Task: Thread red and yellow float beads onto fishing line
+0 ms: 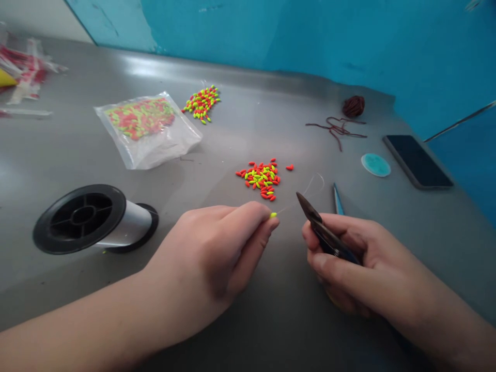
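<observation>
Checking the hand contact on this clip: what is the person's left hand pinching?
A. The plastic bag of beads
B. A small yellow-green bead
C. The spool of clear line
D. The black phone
B. The fingertips of the left hand close on a small yellow-green bead, while the right hand grips a dark pointed tool.

Left hand [205, 253] and right hand [372, 274] bare, slender; forearms [85, 320] uncovered; fingers [248, 219] with short nails.
</observation>
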`<state>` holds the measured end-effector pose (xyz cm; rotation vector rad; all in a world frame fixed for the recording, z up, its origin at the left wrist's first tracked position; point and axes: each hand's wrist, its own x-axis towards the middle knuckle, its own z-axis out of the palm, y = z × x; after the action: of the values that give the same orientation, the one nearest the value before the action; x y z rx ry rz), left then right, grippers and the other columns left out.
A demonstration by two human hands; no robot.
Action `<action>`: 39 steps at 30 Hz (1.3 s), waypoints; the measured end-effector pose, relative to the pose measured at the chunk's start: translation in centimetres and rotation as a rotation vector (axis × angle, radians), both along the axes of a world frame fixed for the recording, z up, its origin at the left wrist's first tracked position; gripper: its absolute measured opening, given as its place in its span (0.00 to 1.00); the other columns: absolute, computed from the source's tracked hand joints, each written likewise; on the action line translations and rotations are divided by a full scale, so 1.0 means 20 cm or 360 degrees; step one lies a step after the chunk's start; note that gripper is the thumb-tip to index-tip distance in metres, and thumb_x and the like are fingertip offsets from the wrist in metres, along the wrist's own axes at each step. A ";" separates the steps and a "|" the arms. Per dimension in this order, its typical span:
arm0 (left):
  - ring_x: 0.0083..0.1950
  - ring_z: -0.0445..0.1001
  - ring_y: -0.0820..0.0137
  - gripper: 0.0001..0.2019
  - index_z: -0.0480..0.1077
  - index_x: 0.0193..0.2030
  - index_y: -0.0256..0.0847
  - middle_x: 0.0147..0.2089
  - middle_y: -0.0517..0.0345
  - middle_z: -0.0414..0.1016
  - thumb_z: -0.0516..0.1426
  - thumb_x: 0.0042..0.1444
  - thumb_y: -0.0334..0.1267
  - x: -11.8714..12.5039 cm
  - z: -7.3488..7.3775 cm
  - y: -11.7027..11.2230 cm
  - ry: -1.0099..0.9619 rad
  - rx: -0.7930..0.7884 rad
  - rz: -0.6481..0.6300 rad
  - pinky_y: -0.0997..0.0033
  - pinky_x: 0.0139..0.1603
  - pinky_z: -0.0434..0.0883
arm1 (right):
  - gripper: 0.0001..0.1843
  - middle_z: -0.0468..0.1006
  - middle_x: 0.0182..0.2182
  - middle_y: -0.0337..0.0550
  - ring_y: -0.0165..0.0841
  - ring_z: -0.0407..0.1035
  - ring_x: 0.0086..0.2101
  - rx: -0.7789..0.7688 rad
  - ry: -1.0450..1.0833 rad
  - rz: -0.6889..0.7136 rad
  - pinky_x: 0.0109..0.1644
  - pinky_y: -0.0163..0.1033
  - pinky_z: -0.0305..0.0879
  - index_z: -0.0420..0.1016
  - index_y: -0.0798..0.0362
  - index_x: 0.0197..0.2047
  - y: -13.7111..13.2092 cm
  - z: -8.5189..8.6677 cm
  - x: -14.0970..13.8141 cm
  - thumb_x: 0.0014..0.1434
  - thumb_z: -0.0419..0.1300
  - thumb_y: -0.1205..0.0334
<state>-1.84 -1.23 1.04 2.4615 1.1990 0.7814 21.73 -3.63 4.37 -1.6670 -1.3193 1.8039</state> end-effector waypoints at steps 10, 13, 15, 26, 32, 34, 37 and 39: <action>0.24 0.62 0.71 0.14 0.71 0.36 0.43 0.25 0.66 0.65 0.54 0.76 0.39 -0.01 0.00 0.00 0.0041 0.0008 0.0023 0.66 0.28 0.57 | 0.08 0.62 0.18 0.27 0.24 0.54 0.16 -0.0017 -0.0015 0.0005 0.18 0.29 0.49 0.68 0.48 0.38 -0.01 0.00 0.02 0.68 0.65 0.61; 0.24 0.62 0.72 0.14 0.70 0.35 0.42 0.25 0.66 0.65 0.55 0.76 0.38 -0.01 0.00 0.00 0.0035 0.0024 0.0022 0.66 0.28 0.56 | 0.08 0.64 0.18 0.27 0.24 0.55 0.16 0.0001 -0.0033 -0.0041 0.17 0.28 0.50 0.69 0.48 0.39 -0.01 0.00 0.03 0.66 0.66 0.60; 0.24 0.61 0.72 0.14 0.70 0.34 0.42 0.24 0.66 0.63 0.55 0.76 0.38 -0.01 0.00 0.01 0.0026 0.0016 0.0019 0.66 0.27 0.55 | 0.09 0.65 0.19 0.27 0.23 0.56 0.16 0.0020 -0.0043 -0.0051 0.17 0.28 0.53 0.70 0.49 0.39 0.00 -0.01 0.02 0.65 0.67 0.61; 0.24 0.61 0.76 0.06 0.71 0.42 0.42 0.27 0.70 0.66 0.59 0.73 0.36 -0.02 -0.01 0.02 -0.0084 -0.0108 -0.0019 0.70 0.28 0.57 | 0.06 0.69 0.19 0.29 0.25 0.60 0.18 -0.0056 0.0000 -0.0025 0.21 0.28 0.59 0.71 0.50 0.38 0.02 0.01 0.01 0.65 0.65 0.62; 0.25 0.64 0.79 0.05 0.75 0.49 0.44 0.28 0.72 0.69 0.61 0.69 0.30 -0.01 0.00 0.00 -0.0321 -0.0372 -0.0036 0.77 0.29 0.63 | 0.10 0.80 0.24 0.37 0.27 0.70 0.19 -0.0154 0.0250 -0.0038 0.24 0.29 0.67 0.79 0.52 0.48 0.03 -0.03 0.03 0.64 0.66 0.59; 0.26 0.67 0.79 0.04 0.76 0.46 0.45 0.28 0.72 0.72 0.60 0.71 0.33 0.00 0.01 0.00 -0.0375 -0.0504 -0.0053 0.78 0.29 0.64 | 0.14 0.84 0.29 0.43 0.31 0.76 0.22 -0.0266 0.0598 -0.0046 0.25 0.31 0.72 0.81 0.52 0.49 0.04 -0.05 0.05 0.62 0.68 0.57; 0.28 0.70 0.78 0.07 0.78 0.44 0.46 0.29 0.71 0.76 0.58 0.74 0.37 0.00 0.03 0.01 -0.0393 -0.0633 -0.0036 0.77 0.29 0.65 | 0.13 0.89 0.46 0.50 0.37 0.82 0.29 -0.0428 0.1081 -0.0144 0.31 0.39 0.81 0.83 0.51 0.48 0.05 -0.07 0.08 0.60 0.68 0.57; 0.28 0.70 0.78 0.08 0.78 0.43 0.46 0.29 0.70 0.76 0.58 0.74 0.38 0.00 0.03 0.02 -0.0398 -0.0635 -0.0003 0.77 0.29 0.65 | 0.12 0.88 0.53 0.51 0.39 0.85 0.34 -0.0501 0.1237 -0.0189 0.37 0.44 0.84 0.83 0.51 0.48 0.06 -0.07 0.09 0.62 0.65 0.58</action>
<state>-1.77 -0.88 1.73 1.9799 1.1317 0.7400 23.45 -2.48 2.96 -0.9373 -0.6077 2.3124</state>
